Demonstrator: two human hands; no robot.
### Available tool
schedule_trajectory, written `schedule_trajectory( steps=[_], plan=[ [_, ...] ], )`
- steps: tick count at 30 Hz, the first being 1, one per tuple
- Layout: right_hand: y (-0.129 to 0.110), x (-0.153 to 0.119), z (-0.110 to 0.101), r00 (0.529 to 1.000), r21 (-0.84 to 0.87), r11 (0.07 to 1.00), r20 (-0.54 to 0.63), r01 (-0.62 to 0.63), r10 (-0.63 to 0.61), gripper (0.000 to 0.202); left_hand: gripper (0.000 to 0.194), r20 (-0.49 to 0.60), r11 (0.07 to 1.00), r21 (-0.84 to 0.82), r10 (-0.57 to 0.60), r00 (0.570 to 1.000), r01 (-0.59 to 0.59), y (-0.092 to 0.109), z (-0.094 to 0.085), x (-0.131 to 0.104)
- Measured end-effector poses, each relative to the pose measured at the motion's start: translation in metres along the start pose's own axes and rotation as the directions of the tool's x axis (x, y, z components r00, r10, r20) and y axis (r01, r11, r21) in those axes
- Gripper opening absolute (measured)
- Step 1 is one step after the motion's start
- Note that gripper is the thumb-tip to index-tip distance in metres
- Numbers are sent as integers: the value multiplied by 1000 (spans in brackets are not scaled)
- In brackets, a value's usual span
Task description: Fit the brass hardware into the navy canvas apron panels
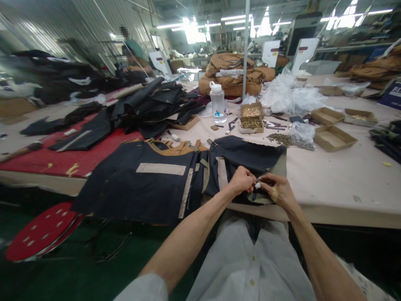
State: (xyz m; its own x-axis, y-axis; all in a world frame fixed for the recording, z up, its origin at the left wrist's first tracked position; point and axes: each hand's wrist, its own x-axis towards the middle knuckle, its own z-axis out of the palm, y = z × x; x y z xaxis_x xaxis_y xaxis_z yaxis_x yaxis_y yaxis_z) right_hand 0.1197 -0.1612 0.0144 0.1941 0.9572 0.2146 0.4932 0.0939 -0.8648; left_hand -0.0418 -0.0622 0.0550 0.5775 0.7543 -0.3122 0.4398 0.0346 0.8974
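Observation:
A dark navy fabric piece (232,152) with a beige strip lies at the table's front edge. Over its right part, my left hand (243,180) is closed with fingers pinched at the cloth. Close beside it, my right hand (277,188) has its fingers pressed together near a small white thing (257,184); what exactly the fingertips hold is too small to name. Another dark fabric panel (125,179) with a light rectangular patch is spread to the left, partly hanging over the edge.
Behind the cloth stand a water bottle (218,104) and small boxes of metal pieces (251,123). Loose studs (280,139) and an open cardboard box (334,137) are at the right. Dark fabric (150,104) is heaped left; a red stool (42,232) stands below.

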Motion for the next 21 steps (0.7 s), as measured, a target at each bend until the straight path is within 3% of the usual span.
schedule_trajectory(
  steps=[5,8,14,21],
  plan=[
    [0,-6,3,980,-212,958,-16,192,-200,31,18,-197,984,176,51,979,-16,0,3,0],
    [-3,-9,3,967,-248,939,-30,237,-252,28,19,-205,974,223,87,975,-40,2,4,-1],
    [-9,-12,3,969,-203,958,-101,201,-225,27,21,-291,967,256,90,952,-13,5,-2,-2],
    [-10,-13,4,992,-305,948,-66,86,-112,34,20,-355,942,328,48,933,76,6,-2,-5]
  ],
)
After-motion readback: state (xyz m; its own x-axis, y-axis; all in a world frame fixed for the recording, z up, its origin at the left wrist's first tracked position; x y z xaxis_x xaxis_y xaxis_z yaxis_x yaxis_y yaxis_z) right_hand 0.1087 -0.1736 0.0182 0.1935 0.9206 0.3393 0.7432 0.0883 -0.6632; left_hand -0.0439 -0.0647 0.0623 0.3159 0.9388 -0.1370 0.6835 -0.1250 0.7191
